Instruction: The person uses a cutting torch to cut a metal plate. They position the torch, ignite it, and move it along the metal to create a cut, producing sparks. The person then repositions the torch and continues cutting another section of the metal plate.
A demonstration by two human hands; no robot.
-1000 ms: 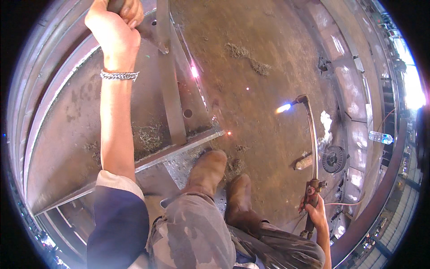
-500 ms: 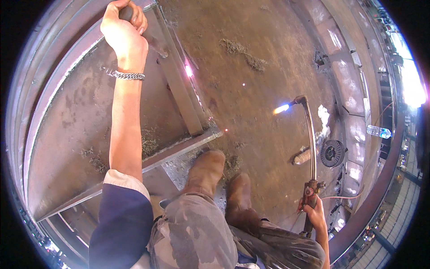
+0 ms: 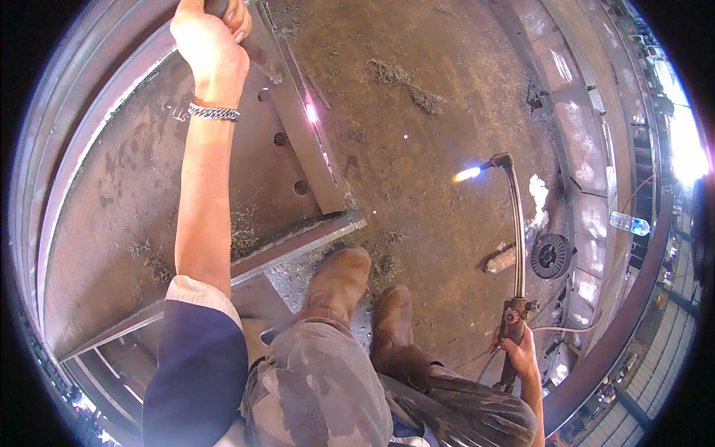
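Observation:
My left hand (image 3: 211, 37), at the upper left, is closed around the dark, rounded end of something. The rest of that thing is hidden or out of view. Beneath that wrist lies a brown steel plate with round holes (image 3: 279, 138). Along its right side runs a steel strip (image 3: 302, 141), with a pink-white glowing spot (image 3: 311, 113) at its outer edge. At the lower right my right hand (image 3: 519, 350) grips a cutting torch (image 3: 515, 238). The torch stands upright in view; its bent head points left with a lit blue-white flame (image 3: 468, 174), apart from the glowing edge.
My boots (image 3: 339, 279) stand beside a raised steel bar (image 3: 298, 242). Right of the torch lie a black ridged disc (image 3: 551, 256) and a tan cylindrical piece (image 3: 500, 260). A thin hose (image 3: 566, 328) trails right. A plastic bottle (image 3: 630, 223) lies near the curved steel rim (image 3: 633, 357).
The steel strip sits slightly farther right against the bar's end, and round holes beside it now show. My left hand is a little higher in view. My right hand keeps the lit torch nearly still.

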